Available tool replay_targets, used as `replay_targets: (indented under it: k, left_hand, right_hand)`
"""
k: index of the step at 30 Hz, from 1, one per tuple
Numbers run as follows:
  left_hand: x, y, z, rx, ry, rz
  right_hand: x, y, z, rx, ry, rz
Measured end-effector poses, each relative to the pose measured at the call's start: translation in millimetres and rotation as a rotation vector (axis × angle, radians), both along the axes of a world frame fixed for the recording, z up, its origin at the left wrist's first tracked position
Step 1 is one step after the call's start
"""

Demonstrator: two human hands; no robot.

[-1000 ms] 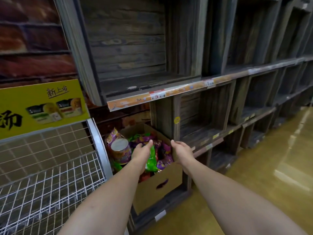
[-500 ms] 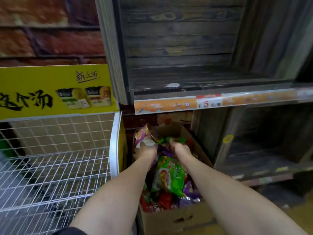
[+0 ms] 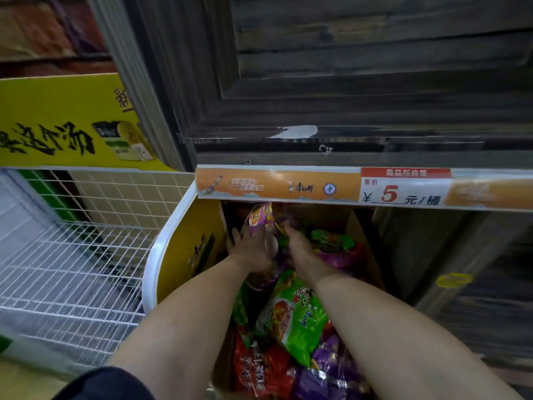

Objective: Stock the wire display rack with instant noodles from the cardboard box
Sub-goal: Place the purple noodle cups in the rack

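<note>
An open cardboard box under the wooden shelf holds several instant noodle packs: a green pack, red packs and purple ones. At its far left stands a purple noodle cup. My left hand grips the cup's left side. My right hand reaches in beside it, fingers stretched out and touching the cup's right side. The fingertips are blurred. The white wire display rack stands to the left with bare wire shelves.
A yellow advertising sign tops the wire rack, and its yellow side panel borders the box. A wooden shelf with an orange price strip hangs right over the box. More dark wooden shelving lies to the right.
The view has closed in on the box and tilted down. Both hands have reached deeper, from the box rim to the purple cup at its far left.
</note>
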State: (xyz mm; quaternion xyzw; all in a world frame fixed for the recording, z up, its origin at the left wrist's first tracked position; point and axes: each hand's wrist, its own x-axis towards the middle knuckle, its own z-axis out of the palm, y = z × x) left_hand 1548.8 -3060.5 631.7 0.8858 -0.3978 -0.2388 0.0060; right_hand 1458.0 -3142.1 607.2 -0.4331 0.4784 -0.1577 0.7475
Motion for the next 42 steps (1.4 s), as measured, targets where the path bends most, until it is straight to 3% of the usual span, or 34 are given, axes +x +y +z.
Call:
replay_targets:
  k: [4,13,16,19,24,28,30,34,37,42]
  left_hand:
    - [-2,-6,-10,0.035,-0.031,-0.031]
    - [-4,6,1,-0.123,-0.092,0.016]
    - [-10,12,15,-0.158,-0.102,0.080]
    - [-19,20,35,-0.226,-0.059,0.225]
    - [-33,32,58,-0.475,0.253,0.606]
    - [-33,23,48,-0.662,0.848,0.819]
    - [-46,29,48,-0.642,1.108,0.798]
    - [-92,84,89,-0.662,1.409,0.708]
    - [-107,103,75,-0.623,1.533,0.657]
    - [-120,121,53,-0.514,1.482,0.579]
  right_hand:
    - [3,-7,-15,0.041,0.000,-0.028]
    - [-13,-2,-6,-0.015,-0.007,-0.038]
    - [-18,9,13,-0.046,-0.028,-0.083]
    - [-18,-12,-14,-0.101,0.006,-0.172]
    - [-44,-1,-8,-0.104,-0.015,-0.231]
    - [-74,29,44,-0.176,0.080,-0.314]
    - [-89,42,58,-0.124,0.028,-0.383]
    - [-113,72,75,-0.144,-0.092,-0.410]
    - [-127,96,74,-0.142,-0.129,-0.408]
    - [-154,132,71,-0.209,-0.150,-0.487]
